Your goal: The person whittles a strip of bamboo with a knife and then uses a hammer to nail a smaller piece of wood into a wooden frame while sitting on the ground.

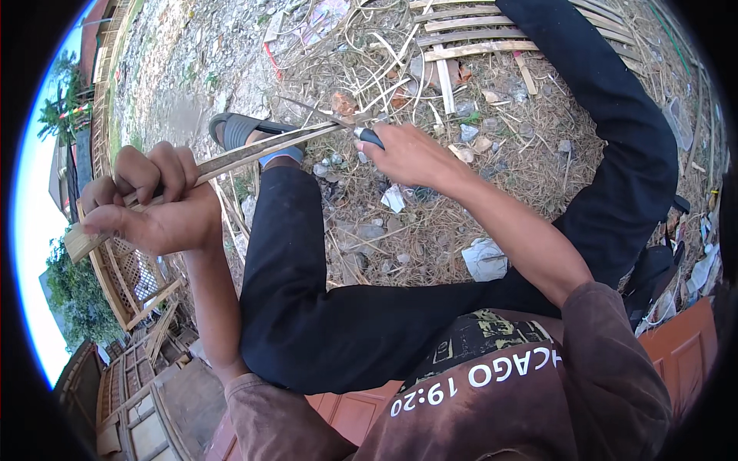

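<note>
My left hand [154,200] is closed around one end of a long, pale bamboo strip [254,152], raised at the left. The strip slants away to the right, passing over my sandalled foot [250,131]. In my right hand [407,154] is a knife [370,137] with a dark handle. Its thin blade points up and left and lies at the strip's far end. Whether the edge is cutting into the strip I cannot tell.
Split bamboo slats [477,34] lie in a row at the top right, partly under my outstretched leg [607,100]. Thin shavings, dry grass, stones and scraps of litter [486,259] cover the ground. A wooden lattice [134,269] stands at the left.
</note>
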Tool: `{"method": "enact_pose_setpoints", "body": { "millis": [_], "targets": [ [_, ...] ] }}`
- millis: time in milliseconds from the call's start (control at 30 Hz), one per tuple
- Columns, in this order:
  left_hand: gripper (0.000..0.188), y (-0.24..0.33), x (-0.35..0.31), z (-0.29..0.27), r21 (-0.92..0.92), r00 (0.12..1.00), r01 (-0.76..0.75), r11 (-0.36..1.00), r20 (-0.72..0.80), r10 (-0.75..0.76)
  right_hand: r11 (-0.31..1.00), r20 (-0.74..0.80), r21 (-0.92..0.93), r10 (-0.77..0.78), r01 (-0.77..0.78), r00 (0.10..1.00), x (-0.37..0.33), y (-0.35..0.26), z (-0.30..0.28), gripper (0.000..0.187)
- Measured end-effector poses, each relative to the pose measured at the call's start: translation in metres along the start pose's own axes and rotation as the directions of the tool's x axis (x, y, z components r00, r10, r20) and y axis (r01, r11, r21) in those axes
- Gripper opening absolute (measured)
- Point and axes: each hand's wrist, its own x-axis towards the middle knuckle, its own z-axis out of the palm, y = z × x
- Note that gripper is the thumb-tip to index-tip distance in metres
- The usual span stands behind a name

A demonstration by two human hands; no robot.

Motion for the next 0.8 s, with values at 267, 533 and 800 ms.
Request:
{"method": "enact_pose_setpoints", "body": {
  "millis": [267, 533, 800],
  "targets": [
    [0.047, 0.01, 0.008, 0.016, 0.131, 0.99, 0.005, 0.991, -0.139, 0.013, 0.993, -0.091, 0.113, 0.034, -0.023, 0.995, 0.011, 0.021, 0.011, 0.038],
    [0.041, 0.005, 0.007, 0.004, 0.045, 0.996, -0.034, 0.998, -0.079, 0.037, 0.981, -0.122, 0.195, 0.032, -0.008, 0.992, 0.006, 0.021, 0.016, 0.037],
    [0.045, 0.004, 0.001, 0.011, 0.099, 0.988, -0.011, 0.995, -0.149, 0.025, 0.985, -0.113, 0.171, 0.056, -0.037, 0.992, 0.004, 0.02, 0.023, 0.039]
  ]
}}
